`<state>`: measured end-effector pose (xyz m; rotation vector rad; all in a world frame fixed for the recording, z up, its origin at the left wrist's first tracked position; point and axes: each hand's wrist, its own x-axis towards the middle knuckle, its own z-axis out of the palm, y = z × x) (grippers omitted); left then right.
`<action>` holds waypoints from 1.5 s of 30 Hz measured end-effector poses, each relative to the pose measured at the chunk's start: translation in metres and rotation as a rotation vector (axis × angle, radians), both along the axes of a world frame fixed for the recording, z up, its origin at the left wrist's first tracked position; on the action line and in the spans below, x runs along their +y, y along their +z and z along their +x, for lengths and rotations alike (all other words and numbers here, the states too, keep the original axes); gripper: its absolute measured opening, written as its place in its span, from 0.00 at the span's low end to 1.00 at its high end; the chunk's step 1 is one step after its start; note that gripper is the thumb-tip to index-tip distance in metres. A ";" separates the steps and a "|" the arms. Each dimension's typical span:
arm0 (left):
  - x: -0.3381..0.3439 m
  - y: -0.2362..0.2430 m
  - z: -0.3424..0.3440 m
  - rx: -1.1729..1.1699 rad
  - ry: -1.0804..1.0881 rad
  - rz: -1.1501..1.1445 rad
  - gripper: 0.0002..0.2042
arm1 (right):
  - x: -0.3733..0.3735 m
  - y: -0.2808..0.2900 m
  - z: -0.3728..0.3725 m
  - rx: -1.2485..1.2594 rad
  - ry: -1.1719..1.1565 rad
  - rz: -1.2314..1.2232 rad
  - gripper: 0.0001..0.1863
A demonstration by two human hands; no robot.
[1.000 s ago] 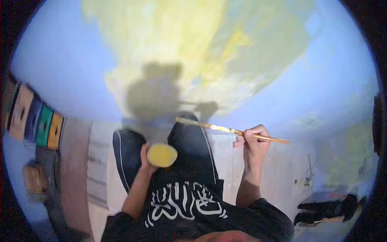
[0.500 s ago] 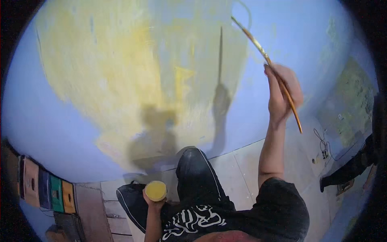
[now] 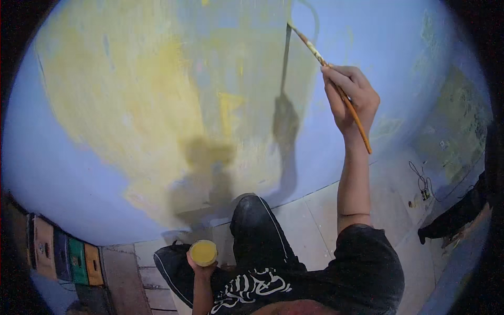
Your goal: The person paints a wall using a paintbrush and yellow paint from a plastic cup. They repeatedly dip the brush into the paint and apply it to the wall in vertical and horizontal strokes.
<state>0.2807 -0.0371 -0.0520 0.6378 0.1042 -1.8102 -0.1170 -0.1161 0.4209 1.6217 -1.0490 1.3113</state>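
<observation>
My right hand [image 3: 353, 97] grips a long thin paintbrush [image 3: 313, 51] with an orange-brown handle. Its bristle tip meets the wall where the tip of its shadow falls, along the edge of a yellow painted patch [image 3: 152, 100]. Around that patch the wall [image 3: 79, 184] is light blue. Low by my left knee, my left hand [image 3: 201, 270] is wrapped round a cup of yellow paint [image 3: 203, 252], held upright. The cup hides part of the fingers.
Coloured drawer-like boxes [image 3: 77, 260] stand against the wall at the left. On the tiled floor [image 3: 315, 215] at the right lies a cable [image 3: 421, 181]. Another person's dark-clothed leg [image 3: 451, 218] reaches in at the far right. Shadows of my head and hand fall on the wall.
My right hand has moved a little left, bringing the brush tip from the blue area to the yellow patch's edge. The cup in my left hand has hardly moved.
</observation>
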 end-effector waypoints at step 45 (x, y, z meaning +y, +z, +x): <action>-0.004 0.005 0.001 -0.130 -0.076 -0.010 0.29 | -0.041 0.008 -0.005 -0.241 0.237 -0.237 0.06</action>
